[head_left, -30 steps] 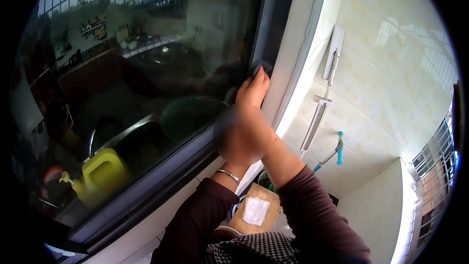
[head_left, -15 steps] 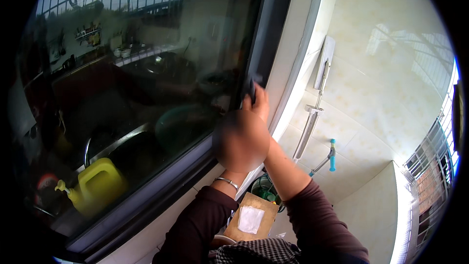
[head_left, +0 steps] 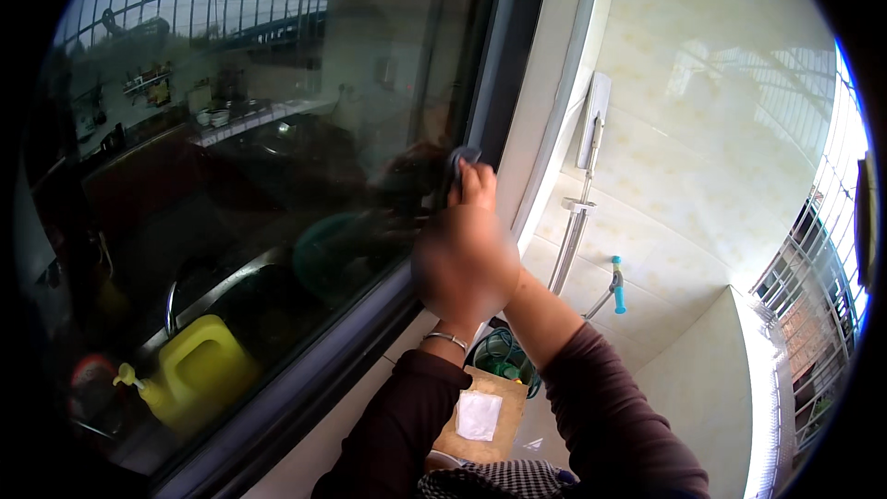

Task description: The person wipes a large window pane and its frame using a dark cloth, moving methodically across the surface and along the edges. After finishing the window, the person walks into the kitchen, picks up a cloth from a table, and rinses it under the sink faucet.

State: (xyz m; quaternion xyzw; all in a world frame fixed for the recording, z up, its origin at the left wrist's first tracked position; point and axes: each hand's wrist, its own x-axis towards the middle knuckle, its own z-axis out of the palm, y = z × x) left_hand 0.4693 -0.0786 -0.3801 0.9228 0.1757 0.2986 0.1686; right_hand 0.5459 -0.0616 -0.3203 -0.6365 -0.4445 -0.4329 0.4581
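Observation:
My right hand [head_left: 477, 188] is closed round a dark grey cloth [head_left: 464, 157]. The cloth presses against the dark window frame [head_left: 500, 83], beside the edge of the glass pane [head_left: 379, 120]. Below it, my left hand [head_left: 454, 314] comes up close to the right wrist, and the two overlap in the picture. A round blur covers most of the left hand, so its fingers cannot be made out. A bangle [head_left: 445, 340] circles the left wrist.
Behind the glass stands a yellow jug [head_left: 203, 370] with a pump. A flat mop [head_left: 594, 120] and a blue-handled tool [head_left: 618, 286] lean on the tiled wall. Below my arms are a board with white paper [head_left: 479, 416] and a green hose [head_left: 502, 356]. Window bars [head_left: 813, 249] line the right.
My right hand and the cloth have shifted slightly left and down along the frame edge. The view has also moved a little, with the mop and wall now further left.

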